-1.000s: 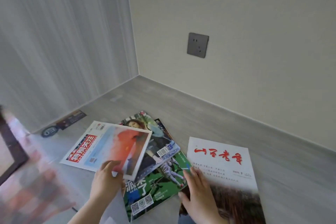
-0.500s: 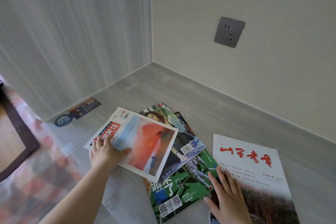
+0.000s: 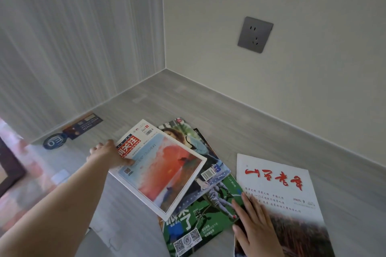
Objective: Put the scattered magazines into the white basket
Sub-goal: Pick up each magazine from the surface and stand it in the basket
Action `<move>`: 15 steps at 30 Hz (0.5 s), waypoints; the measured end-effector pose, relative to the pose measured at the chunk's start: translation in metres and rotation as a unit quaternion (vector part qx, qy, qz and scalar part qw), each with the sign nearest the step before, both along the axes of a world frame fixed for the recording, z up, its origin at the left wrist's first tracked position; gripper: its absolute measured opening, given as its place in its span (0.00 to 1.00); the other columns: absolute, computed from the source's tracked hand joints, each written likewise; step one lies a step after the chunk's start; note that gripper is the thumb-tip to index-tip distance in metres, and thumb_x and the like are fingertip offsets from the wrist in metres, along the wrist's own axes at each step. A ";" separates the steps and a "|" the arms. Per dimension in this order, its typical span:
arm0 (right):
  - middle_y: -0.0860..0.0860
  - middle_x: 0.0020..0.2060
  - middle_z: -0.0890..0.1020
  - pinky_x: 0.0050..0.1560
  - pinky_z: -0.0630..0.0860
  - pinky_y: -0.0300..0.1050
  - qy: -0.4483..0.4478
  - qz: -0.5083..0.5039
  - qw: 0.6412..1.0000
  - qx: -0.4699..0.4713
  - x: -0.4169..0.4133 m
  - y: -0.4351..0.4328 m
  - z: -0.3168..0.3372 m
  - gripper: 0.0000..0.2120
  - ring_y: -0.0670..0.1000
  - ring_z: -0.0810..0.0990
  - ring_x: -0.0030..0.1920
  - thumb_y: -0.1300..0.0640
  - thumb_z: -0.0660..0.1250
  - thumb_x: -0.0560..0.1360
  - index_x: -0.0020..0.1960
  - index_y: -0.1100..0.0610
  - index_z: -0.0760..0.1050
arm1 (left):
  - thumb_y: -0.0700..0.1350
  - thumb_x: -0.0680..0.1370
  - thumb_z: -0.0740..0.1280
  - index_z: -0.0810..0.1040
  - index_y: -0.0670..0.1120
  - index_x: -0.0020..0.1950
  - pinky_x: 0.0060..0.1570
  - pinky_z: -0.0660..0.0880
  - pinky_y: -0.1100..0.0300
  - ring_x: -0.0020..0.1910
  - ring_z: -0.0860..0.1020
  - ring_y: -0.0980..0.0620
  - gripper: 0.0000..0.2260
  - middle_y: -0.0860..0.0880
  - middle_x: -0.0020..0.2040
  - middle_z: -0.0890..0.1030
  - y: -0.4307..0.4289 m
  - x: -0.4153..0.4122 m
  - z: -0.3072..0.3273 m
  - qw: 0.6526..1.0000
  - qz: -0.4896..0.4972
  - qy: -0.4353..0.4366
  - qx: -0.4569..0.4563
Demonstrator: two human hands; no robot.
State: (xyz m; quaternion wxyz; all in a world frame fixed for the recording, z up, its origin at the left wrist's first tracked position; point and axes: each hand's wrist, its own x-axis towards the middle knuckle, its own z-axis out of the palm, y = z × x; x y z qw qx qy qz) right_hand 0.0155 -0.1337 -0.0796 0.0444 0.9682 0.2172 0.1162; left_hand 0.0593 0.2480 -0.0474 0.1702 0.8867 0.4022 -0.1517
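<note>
Two bare hands were on the magazines. The left hand (image 3: 106,155) had its grip clenched on the left edge of a white-bordered magazine with a red-orange cover picture (image 3: 165,171), thumb on the cover and fingers curled round the edge. The right hand (image 3: 255,227) had its grip released, with straight fingers lying flat on the left edge of a white magazine with red brush lettering (image 3: 277,185). The held magazine lay across a glossy magazine showing a woman in a teal jacket (image 3: 188,140), which overlapped a green football magazine with QR codes (image 3: 200,221) that touched the white one. All four rested on the grey wood-grain floor (image 3: 229,115) in a room corner. A dark rectangular card (image 3: 83,126) and a round blue sticker (image 3: 53,142) lay by the left wall, and a grey wall socket (image 3: 255,35) sat on the right wall.
</note>
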 end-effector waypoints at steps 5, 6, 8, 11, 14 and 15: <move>0.48 0.73 0.33 0.70 0.39 0.42 0.001 -0.003 1.000 0.001 -0.001 0.001 -0.001 0.26 0.48 0.33 0.73 0.44 0.30 0.77 0.58 0.48 0.65 | 0.62 0.58 0.74 0.66 0.44 0.63 0.65 0.65 0.50 0.61 0.70 0.43 0.40 0.43 0.59 0.75 0.002 0.001 0.000 0.998 -0.008 0.056 0.004; 0.48 0.73 0.33 0.71 0.38 0.42 0.002 -0.002 1.000 0.002 -0.001 0.000 -0.001 0.26 0.48 0.33 0.73 0.43 0.30 0.76 0.58 0.47 0.65 | 0.62 0.59 0.74 0.67 0.44 0.63 0.65 0.65 0.51 0.61 0.71 0.44 0.39 0.43 0.58 0.76 0.002 0.001 0.000 0.998 -0.001 0.055 0.003; 0.48 0.73 0.33 0.71 0.39 0.42 0.043 0.000 0.999 0.007 -0.001 -0.002 0.000 0.25 0.48 0.33 0.73 0.43 0.32 0.77 0.58 0.47 0.65 | 0.61 0.60 0.74 0.70 0.44 0.59 0.65 0.66 0.51 0.58 0.74 0.44 0.34 0.44 0.54 0.79 0.003 0.003 0.002 0.998 0.010 0.055 -0.011; 0.48 0.73 0.34 0.70 0.40 0.41 0.070 0.024 0.997 0.012 -0.001 -0.005 0.003 0.19 0.49 0.33 0.73 0.39 0.59 0.70 0.57 0.46 0.65 | 0.52 0.64 0.75 0.75 0.42 0.54 0.63 0.70 0.50 0.52 0.79 0.44 0.24 0.43 0.48 0.81 -0.002 0.003 0.009 0.995 0.021 0.045 -0.087; 0.47 0.74 0.53 0.69 0.40 0.36 0.173 0.025 0.984 0.040 -0.001 -0.007 0.006 0.26 0.42 0.34 0.72 0.43 0.66 0.60 0.58 0.48 0.72 | 0.45 0.67 0.73 0.74 0.40 0.53 0.57 0.74 0.52 0.47 0.79 0.45 0.18 0.42 0.49 0.82 -0.011 0.000 0.015 0.992 0.016 0.018 -0.126; 0.50 0.74 0.56 0.68 0.35 0.33 0.184 0.022 0.981 0.056 0.001 -0.008 0.006 0.25 0.37 0.34 0.71 0.46 0.64 0.67 0.63 0.50 0.70 | 0.43 0.69 0.72 0.74 0.40 0.53 0.51 0.75 0.54 0.45 0.79 0.46 0.16 0.42 0.47 0.82 -0.015 -0.001 0.018 0.990 0.003 0.002 -0.139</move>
